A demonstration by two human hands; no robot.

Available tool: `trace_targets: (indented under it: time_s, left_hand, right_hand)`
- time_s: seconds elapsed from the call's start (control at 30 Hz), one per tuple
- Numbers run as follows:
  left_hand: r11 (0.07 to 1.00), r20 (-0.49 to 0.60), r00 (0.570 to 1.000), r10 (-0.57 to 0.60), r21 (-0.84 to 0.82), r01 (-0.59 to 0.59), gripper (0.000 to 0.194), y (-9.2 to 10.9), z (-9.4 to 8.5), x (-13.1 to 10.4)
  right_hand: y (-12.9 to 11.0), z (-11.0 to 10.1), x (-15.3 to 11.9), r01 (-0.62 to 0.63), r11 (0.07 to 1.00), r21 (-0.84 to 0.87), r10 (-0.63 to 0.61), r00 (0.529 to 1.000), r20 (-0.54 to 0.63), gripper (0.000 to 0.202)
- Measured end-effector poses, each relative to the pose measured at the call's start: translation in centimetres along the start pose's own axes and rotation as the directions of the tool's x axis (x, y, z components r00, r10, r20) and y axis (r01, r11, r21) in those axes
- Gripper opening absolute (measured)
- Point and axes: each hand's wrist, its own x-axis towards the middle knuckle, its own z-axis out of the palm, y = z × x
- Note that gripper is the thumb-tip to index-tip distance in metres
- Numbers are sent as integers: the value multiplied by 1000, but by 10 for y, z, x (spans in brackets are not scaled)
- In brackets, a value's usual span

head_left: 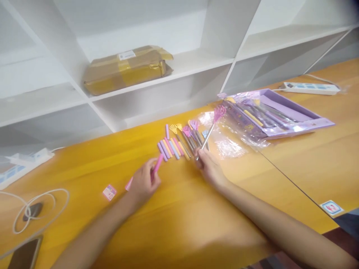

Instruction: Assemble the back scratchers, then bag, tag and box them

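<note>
My left hand [146,177] is closed round a pink tube [158,163], whose upper end sticks out past the fingers. In my right hand [208,164] is a metal rod with a pink hand-shaped head [219,113], held near its lower end and slanting up to the right. Between and beyond the hands lies a row of pastel tubes [170,148] in purple, orange, pink and blue. Beside them are several metal rods with hand-shaped heads, such as a yellow one [173,129] and a blue one [205,133]. The two held pieces are apart.
Clear plastic wrap [228,144] and a purple box [297,129] with more rods lie at the right. A pink card [109,192], a cable with a dark mouse-like object [33,212] and a power strip [25,167] are left. Behind, a shelf holds a taped carton [126,71].
</note>
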Motion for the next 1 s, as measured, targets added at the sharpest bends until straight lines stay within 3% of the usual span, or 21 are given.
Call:
trace_targets:
  time_s: [0.07,0.13,0.27,0.33,0.43,0.6,1.0]
  left_hand:
    - [991,57,991,121,-62,-118,48,12,8,-11]
    - [965,115,960,254,-103,-243,47,20,15,-18]
    - [899,132,890,437,-73,-431,43,21,24,-19]
    - [878,108,872,477,-23,-478,38,19,26,-17]
    - [883,106,881,461,46,-468,32,17,25,-15]
    - [932,113,930,350,56,-358,32,16,25,-11]
    - [935,152,927,342,-148,-321,37,7,28,-13]
  right_hand:
    - [4,7,-6,-79,959,273,60,995,76,45]
    - [8,12,-13,-157,910,384,89,978,189,41]
    - [12,16,-21,-169,892,420,43,955,292,37]
    - [12,13,-22,-128,909,397,-1,951,308,48]
    - [10,8,-22,-104,925,366,-9,956,293,55]
    - [14,1,-22,-136,940,314,50,963,266,26]
    - [11,2,-24,-108,955,276,6,937,348,25]
